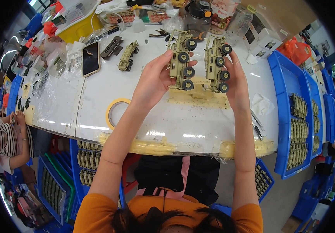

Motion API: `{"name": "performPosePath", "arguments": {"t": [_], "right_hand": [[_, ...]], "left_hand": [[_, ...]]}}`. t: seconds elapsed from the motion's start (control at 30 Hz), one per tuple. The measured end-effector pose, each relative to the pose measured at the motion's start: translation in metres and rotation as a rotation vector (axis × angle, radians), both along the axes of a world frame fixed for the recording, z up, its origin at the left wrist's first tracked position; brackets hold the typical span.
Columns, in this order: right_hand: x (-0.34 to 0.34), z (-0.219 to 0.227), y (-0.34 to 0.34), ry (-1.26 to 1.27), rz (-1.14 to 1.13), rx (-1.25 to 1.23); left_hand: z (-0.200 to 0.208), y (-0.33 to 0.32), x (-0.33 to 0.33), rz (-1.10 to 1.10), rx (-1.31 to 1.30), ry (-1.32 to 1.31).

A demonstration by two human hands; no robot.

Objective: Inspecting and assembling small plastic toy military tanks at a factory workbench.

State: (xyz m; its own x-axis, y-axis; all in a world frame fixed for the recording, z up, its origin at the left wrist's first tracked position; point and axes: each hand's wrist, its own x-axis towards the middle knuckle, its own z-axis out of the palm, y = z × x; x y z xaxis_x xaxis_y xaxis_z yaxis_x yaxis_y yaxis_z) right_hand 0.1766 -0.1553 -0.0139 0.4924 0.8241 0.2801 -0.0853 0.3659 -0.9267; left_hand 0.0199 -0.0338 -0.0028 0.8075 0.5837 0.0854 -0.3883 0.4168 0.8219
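Observation:
Two tan model military trucks with black wheels are held up side by side over the white table. My left hand (pixel 154 79) is closed round the left model truck (pixel 181 62), its thumb along the near side and fingertips showing between the two. The right model truck (pixel 214 64) is gripped by my right hand (pixel 237 83) from its right side. The wheels of both trucks face right, and the trucks do not touch. A third tan model truck (pixel 128 55) stands on the table to the left, beside a dark model part (pixel 112 47).
A phone (pixel 91 59) and a roll of yellow tape (pixel 117 112) lie at left. Tweezers (pixel 257 128) rest near the front right edge. Blue trays (pixel 282 89) of model parts stand at right. Bottles (pixel 198 17) and boxes crowd the back. Another person (pixel 14 136) sits at far left.

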Motion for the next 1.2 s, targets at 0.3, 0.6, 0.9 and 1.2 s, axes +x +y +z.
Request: {"name": "performPosePath", "arguments": {"t": [0.3,0.6,0.9,1.2], "right_hand": [[0.000,0.000,0.000,0.016,0.000,0.006],[0.001,-0.002,-0.001,0.096,-0.132,-0.093],[0.018,-0.008,0.000,0.741,0.526,0.140],[0.027,-0.009,-0.005,0.672,0.556,0.141]], "left_hand": [[0.000,0.001,0.000,-0.008,-0.005,-0.009],[-0.006,-0.002,0.001,-0.039,0.151,0.076],[-0.010,-0.002,0.003,-0.214,-0.232,-0.135],[-0.029,0.010,0.004,-0.467,-0.335,-0.326]]}}
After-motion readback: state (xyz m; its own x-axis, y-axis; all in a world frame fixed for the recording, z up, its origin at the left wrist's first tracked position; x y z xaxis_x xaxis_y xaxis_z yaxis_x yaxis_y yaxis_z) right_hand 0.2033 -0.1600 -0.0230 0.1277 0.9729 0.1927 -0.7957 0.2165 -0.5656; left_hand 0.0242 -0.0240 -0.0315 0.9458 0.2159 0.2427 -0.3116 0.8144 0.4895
